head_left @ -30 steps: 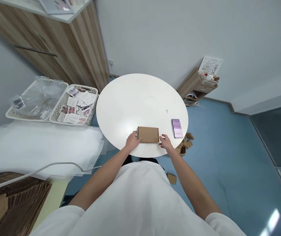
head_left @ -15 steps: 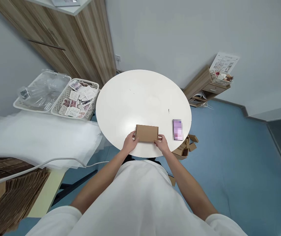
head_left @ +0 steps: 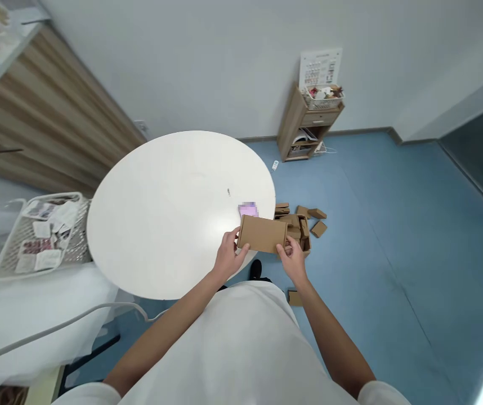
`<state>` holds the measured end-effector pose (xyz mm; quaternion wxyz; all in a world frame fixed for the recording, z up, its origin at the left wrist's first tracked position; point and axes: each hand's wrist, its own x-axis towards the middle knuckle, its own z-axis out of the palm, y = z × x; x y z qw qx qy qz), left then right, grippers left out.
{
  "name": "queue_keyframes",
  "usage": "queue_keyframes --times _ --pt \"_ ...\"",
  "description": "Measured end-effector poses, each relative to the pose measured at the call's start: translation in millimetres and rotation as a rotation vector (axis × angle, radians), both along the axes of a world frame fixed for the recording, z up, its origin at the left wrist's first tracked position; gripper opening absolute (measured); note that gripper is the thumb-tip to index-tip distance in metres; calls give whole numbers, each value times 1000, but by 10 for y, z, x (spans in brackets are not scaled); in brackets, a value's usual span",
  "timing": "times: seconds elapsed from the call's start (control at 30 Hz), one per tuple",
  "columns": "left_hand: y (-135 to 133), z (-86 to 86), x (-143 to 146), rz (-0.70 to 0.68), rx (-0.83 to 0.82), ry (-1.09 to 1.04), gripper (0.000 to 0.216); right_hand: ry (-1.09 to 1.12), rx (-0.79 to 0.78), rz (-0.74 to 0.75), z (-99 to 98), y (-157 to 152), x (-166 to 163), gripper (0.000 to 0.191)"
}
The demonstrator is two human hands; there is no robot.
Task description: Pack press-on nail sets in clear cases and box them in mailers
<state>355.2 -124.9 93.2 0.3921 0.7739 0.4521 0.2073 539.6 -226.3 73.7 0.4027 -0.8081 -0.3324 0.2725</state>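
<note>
A closed brown cardboard box (head_left: 262,234) is held level in front of me, at the right edge of the white oval table (head_left: 161,214). My left hand (head_left: 229,256) grips its left end, thumb on the near corner. On the right end, my right hand (head_left: 291,257) is closed in the same way. Behind the box lies a purple item (head_left: 248,208) on the table, blurred and partly covered by the box.
Right of the table, a container of small brown boxes (head_left: 304,228) stands on the floor, with several loose ones around it. White baskets (head_left: 3,270) with cards and clear plastic stand at left. A wooden cabinet (head_left: 286,135) stands against the wall.
My view has turned right. Both hands have lifted the box off the table and carried it right, to the table's edge near the boxes on the floor.
</note>
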Motion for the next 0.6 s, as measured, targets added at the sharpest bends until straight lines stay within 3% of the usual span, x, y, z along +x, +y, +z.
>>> queue_keyframes --times 0.13,0.3,0.43,0.6 --pt "-80 -114 800 -226 -84 113 61 -84 -62 -152 -105 -349 573 56" --pt "-29 -369 1546 -435 -190 268 70 -113 -219 -190 -299 -517 1096 59" --pt "66 -512 1886 -470 -256 253 72 -97 -260 -189 -384 -487 1384 63" --pt "118 -576 2087 -600 -251 203 70 -197 -224 -219 -470 -478 1533 62"
